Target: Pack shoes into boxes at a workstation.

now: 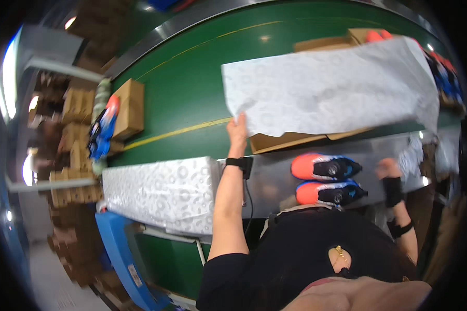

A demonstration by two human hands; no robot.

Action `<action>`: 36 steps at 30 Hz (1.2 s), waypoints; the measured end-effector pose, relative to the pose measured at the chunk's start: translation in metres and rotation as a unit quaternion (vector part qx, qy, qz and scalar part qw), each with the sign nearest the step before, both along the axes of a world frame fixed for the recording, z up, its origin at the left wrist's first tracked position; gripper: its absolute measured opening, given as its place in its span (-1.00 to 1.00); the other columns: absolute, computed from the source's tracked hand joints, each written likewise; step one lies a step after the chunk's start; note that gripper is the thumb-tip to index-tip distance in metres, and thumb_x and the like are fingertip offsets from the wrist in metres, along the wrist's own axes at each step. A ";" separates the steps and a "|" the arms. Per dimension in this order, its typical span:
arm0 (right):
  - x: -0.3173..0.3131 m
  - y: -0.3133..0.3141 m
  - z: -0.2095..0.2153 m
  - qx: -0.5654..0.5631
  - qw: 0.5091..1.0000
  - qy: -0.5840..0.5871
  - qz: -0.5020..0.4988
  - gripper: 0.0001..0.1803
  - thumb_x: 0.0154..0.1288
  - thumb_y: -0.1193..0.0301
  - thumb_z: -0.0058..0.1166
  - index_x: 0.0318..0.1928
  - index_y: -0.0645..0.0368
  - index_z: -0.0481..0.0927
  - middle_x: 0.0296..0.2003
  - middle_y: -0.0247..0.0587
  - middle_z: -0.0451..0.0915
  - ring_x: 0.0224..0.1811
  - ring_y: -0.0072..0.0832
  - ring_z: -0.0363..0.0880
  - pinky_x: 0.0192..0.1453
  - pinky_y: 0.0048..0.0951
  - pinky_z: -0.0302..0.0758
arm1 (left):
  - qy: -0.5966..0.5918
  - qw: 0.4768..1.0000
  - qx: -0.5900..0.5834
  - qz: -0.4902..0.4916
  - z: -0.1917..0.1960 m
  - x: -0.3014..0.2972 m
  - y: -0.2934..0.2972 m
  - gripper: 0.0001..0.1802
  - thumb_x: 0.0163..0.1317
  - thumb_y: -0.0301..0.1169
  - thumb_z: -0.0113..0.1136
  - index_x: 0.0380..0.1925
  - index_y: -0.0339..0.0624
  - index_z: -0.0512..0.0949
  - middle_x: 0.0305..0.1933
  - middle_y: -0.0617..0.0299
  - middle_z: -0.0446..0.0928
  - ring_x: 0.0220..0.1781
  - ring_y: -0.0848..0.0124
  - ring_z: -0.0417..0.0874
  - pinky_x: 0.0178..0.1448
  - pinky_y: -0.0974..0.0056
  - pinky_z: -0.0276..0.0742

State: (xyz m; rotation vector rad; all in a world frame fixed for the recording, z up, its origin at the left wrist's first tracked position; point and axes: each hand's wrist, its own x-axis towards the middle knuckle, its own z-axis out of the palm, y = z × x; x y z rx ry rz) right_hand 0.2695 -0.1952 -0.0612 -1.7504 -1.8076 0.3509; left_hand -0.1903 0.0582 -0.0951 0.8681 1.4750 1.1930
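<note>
My left hand [237, 133] pinches the near left corner of a white patterned sheet of tissue paper [316, 88]. The sheet spreads over an open cardboard box [285, 142], hiding most of it; a brown side shows below the paper's near edge. My right hand [388, 168] is smeared by motion, just right of a pair of sports shoes, and its fingers cannot be made out. The shoes, an upper one [324, 167] and a lower one [329, 193], lie side by side on the metal ledge close to my body, orange toes to the left.
A stack of the same patterned paper [161, 186] lies left of my forearm, above a blue frame [122, 254]. Beyond runs a green conveyor belt [181, 88]. At far left are a cardboard box [129, 109] and another orange-and-blue shoe [106, 127]. Crumpled clear plastic [412, 155] sits at right.
</note>
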 end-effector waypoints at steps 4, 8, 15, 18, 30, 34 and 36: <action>-0.122 -0.024 0.047 -0.074 0.920 -0.291 0.250 -0.93 -0.16 0.31 0.02 -0.64 -0.05 0.53 -0.58 -0.41 0.48 -0.29 -0.45 0.47 0.08 0.06 0.18 | 0.072 0.994 0.083 -0.009 -0.002 0.001 0.002 -0.72 0.20 -0.28 -0.02 -0.50 -0.31 0.42 -0.56 0.40 0.37 -0.52 0.61 0.27 -0.46 0.42 0.24; -0.119 0.001 0.046 -0.067 0.910 -0.272 0.305 -0.83 -0.21 0.22 0.10 -0.75 -0.08 0.45 -0.74 -0.49 0.35 -0.54 -0.53 0.38 0.05 0.10 0.09 | 0.231 0.962 0.144 -0.033 0.002 -0.020 0.014 -0.67 0.21 -0.27 -0.06 -0.52 -0.38 0.41 -0.67 0.29 0.34 -0.59 0.52 0.23 -0.53 0.28 0.22; -0.187 0.115 0.113 -0.222 0.871 0.432 0.075 -0.54 0.03 0.11 0.08 -0.23 0.27 0.54 -0.40 -0.18 0.57 -0.29 -0.56 0.50 -0.14 -0.53 0.41 | 0.374 0.906 0.192 -0.043 0.050 -0.098 0.007 -0.67 0.21 -0.28 -0.06 -0.49 -0.41 0.41 -0.65 0.06 0.37 -0.60 0.35 0.28 -0.47 0.23 0.26; -0.212 0.185 0.073 -0.177 0.935 0.292 -0.092 -0.59 0.02 0.15 0.03 -0.43 0.33 0.50 -0.47 -0.02 0.52 -0.37 -0.32 0.51 -0.27 -0.32 0.40 | 0.371 0.911 0.176 -0.037 0.090 -0.109 0.001 -0.68 0.23 -0.29 -0.08 -0.47 -0.40 0.42 -0.59 0.14 0.43 -0.54 0.43 0.32 -0.42 0.29 0.30; -0.290 0.201 0.054 -0.195 0.926 -0.048 0.318 -0.67 0.03 0.25 -0.05 -0.19 0.15 0.47 -0.16 -0.04 0.46 -0.12 -0.21 0.43 -0.06 -0.27 0.34 | 0.224 0.872 0.179 -0.397 0.080 0.023 0.031 -0.54 0.25 -0.27 -0.10 0.09 -0.28 0.25 0.11 0.01 0.32 0.05 0.17 0.43 0.05 0.19 0.36; -0.222 0.143 0.070 0.054 0.977 -0.013 0.205 -0.59 -0.16 0.42 0.14 -0.19 0.25 0.46 -0.21 -0.05 0.47 -0.19 -0.12 0.44 -0.11 -0.24 0.41 | 0.574 0.610 0.232 -0.495 0.043 0.015 0.032 -0.37 -0.02 0.04 0.07 0.08 0.10 0.32 0.21 0.00 0.17 0.28 0.04 0.10 0.17 -0.31 -0.06; -0.197 0.113 0.076 0.032 0.980 -0.082 0.180 -0.45 -0.30 0.36 0.21 -0.14 0.22 0.45 -0.09 -0.04 0.42 -0.13 -0.14 0.42 -0.07 -0.23 0.38 | 0.652 0.477 0.178 -0.562 0.028 0.013 0.026 -0.30 -0.13 0.16 0.09 0.01 0.04 0.40 0.18 -0.02 0.20 0.28 0.11 0.10 0.19 -0.32 -0.13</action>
